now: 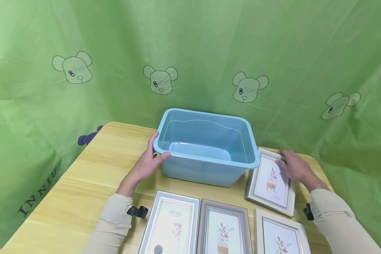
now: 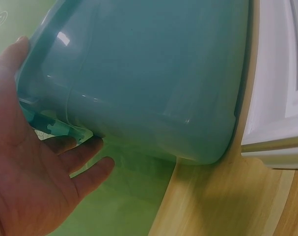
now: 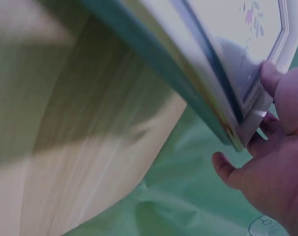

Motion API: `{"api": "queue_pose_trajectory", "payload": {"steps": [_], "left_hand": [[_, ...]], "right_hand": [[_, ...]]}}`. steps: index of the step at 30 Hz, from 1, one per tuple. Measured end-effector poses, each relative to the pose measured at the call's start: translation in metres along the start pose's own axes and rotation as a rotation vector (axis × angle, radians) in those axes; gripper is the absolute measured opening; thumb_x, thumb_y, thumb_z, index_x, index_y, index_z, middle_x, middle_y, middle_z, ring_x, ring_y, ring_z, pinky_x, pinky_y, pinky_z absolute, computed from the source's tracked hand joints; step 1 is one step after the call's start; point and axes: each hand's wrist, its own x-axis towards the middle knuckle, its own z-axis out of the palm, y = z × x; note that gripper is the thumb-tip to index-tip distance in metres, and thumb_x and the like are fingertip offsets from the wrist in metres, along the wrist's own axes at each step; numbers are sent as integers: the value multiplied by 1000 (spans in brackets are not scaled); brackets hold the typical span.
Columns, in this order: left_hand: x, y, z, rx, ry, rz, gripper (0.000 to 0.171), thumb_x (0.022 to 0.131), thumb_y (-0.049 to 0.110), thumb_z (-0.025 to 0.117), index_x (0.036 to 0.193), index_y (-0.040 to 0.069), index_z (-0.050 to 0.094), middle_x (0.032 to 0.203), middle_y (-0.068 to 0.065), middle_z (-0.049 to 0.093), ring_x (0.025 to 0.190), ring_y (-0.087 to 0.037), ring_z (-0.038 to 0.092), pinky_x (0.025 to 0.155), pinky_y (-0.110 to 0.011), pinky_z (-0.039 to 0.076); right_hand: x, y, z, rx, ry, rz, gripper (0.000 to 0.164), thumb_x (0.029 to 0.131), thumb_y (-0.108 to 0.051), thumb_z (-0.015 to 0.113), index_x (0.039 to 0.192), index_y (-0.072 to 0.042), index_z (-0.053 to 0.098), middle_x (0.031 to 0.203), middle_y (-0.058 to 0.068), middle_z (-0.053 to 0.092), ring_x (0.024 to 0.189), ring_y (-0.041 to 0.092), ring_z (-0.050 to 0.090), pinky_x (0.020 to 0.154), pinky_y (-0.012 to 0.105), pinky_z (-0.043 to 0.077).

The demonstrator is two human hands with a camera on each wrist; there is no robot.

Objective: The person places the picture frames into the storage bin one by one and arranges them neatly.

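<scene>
A light blue plastic bin (image 1: 197,173) stands at the back of the table. My left hand (image 1: 147,163) holds its front left corner, thumb over the rim; in the left wrist view the fingers of that hand (image 2: 38,172) reach under the rim's edge. To the right of the bin, my right hand (image 1: 294,165) grips a pale picture frame (image 1: 261,188) with a plant print by its right edge. The right wrist view has the thumb of that hand (image 3: 286,147) on the frame's face and fingers behind it. Layered edges show there; whether they belong to one frame I cannot tell.
Along the front of the wooden table (image 1: 82,180) lie more picture frames: a silver one (image 1: 174,222), a grey-brown one (image 1: 225,225) and a white one (image 1: 280,233). A green curtain (image 1: 203,53) with bear faces hangs behind the table.
</scene>
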Motion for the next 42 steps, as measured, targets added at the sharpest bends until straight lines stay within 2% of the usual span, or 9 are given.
{"api": "queue_pose_trajectory", "payload": {"steps": [4, 9, 17, 24, 29, 33, 42], "left_hand": [[1, -1, 0, 5, -4, 6, 90, 91, 46, 62, 155, 35, 0, 160, -15, 22, 145, -35, 29, 118, -55, 27], [1, -1, 1, 18, 4, 2, 89, 91, 48, 62, 154, 36, 0, 160, -14, 22, 146, -34, 28, 118, -56, 25], [2, -2, 1, 41, 12, 6, 88, 91, 50, 60, 154, 36, 0, 161, -13, 22, 146, -32, 27, 120, -55, 22], [2, 0, 0, 47, 10, 15, 89, 92, 49, 60, 155, 34, -1, 161, -13, 21, 147, -31, 26, 120, -54, 22], [2, 0, 1, 46, 7, 12, 89, 92, 49, 60, 155, 34, -1, 162, -12, 19, 148, -31, 25, 121, -54, 20], [2, 0, 1, 46, 9, 4, 90, 91, 50, 60, 155, 34, -1, 162, -13, 19, 147, -31, 25, 121, -52, 21], [1, -2, 1, 55, 13, 4, 88, 92, 49, 60, 154, 35, -1, 161, -15, 21, 146, -34, 28, 120, -54, 22]], "right_hand": [[-3, 2, -4, 32, 38, -40, 39, 100, -26, 51, 126, 3, 49, 125, 33, 50, 114, 52, 49, 90, 70, 39], [-4, 2, -12, 80, 64, -52, 41, 99, -26, 54, 128, 4, 50, 123, 34, 51, 113, 51, 48, 92, 69, 39], [-8, -4, -30, 105, 51, -44, 40, 98, -32, 57, 125, -3, 53, 109, 27, 63, 95, 41, 61, 75, 54, 49], [-12, -7, -48, 117, 115, -138, 40, 90, -23, 69, 125, -6, 59, 103, 24, 68, 87, 37, 64, 68, 43, 52], [-18, -11, -61, 110, 75, -133, 47, 87, -25, 72, 130, -9, 57, 108, 27, 66, 86, 36, 65, 63, 45, 54], [-22, -17, -67, 104, 72, -163, 50, 85, -21, 74, 131, -11, 58, 107, 22, 67, 87, 32, 65, 65, 40, 54], [-31, -31, -78, 103, 41, -206, 53, 86, -21, 73, 136, -16, 56, 116, 27, 65, 92, 39, 65, 66, 45, 56]]}}
